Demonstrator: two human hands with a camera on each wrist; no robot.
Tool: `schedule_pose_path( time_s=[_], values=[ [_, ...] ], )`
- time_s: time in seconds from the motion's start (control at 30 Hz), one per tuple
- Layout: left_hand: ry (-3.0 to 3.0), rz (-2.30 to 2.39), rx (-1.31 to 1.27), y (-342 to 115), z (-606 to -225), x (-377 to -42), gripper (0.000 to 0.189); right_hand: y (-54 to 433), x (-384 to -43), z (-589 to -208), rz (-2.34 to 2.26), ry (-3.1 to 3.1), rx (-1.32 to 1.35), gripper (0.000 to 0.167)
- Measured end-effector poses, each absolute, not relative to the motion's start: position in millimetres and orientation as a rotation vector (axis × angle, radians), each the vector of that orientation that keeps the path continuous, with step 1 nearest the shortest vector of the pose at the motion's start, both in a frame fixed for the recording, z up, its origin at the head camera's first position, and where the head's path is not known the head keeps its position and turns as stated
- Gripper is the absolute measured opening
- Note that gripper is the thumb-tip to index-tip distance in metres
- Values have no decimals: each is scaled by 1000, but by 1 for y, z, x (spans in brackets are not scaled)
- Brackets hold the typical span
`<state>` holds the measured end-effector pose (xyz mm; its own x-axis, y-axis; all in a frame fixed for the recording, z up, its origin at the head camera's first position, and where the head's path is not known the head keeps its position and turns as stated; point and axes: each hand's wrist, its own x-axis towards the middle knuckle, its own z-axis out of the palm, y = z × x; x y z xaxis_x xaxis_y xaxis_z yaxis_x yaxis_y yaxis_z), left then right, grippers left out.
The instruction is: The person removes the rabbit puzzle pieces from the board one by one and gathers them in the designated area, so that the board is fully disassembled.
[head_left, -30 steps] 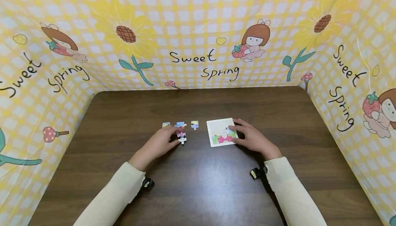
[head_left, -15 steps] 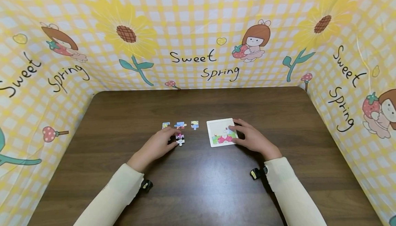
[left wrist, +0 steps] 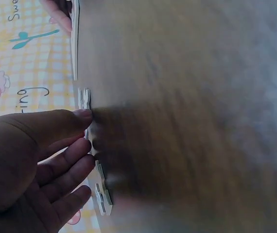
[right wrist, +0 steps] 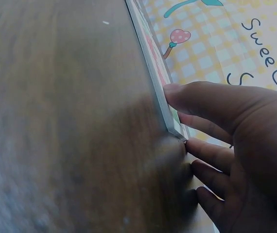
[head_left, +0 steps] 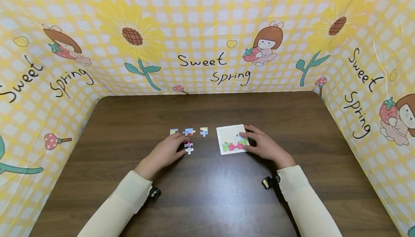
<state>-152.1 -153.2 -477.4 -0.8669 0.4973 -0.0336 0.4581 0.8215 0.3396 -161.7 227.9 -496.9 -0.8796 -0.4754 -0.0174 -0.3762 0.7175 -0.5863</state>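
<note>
My left hand (head_left: pixel 163 153) is at the left of the table, pinching a small jigsaw piece (head_left: pixel 189 151) between thumb and fingertips. White and black with some pink shows on that piece, partly covered by the fingers. To the right, my right hand (head_left: pixel 266 147) holds a white-rimmed puzzle tray (head_left: pixel 219 139) at its right side. Its thumb lies at the near part, and other fingers reach over the far edge. Green, pink and white picture parts fill the tray's lower area; the upper area is pale. From the right wrist, the tray's edge (right wrist: pixel 150 65) looks thin and flat on the table.
Behind the left hand, three jigsaw pieces lie in a row: a left one (head_left: pixel 173 131), a blue and red middle one (head_left: pixel 188 132) and a right one (head_left: pixel 204 132). A checked yellow cloth (head_left: pixel 201 21) walls the brown table (head_left: pixel 207 201) at back and sides.
My left hand has drawn the pinched jigsaw piece slightly left and towards me, away from the back row. My right hand and the tray stay in place.
</note>
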Motion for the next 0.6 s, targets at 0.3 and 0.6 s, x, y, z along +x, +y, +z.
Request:
schedule_pose_path(
  time_s=[0.3, 0.6],
  values=[
    [2856, 446, 747, -152, -475, -154, 38, 229, -162, -499, -889, 2759, -696, 54],
    [2819, 411, 736, -153, -465, -155, 45, 229, -162, -498, -881, 2755, -685, 55]
  ],
)
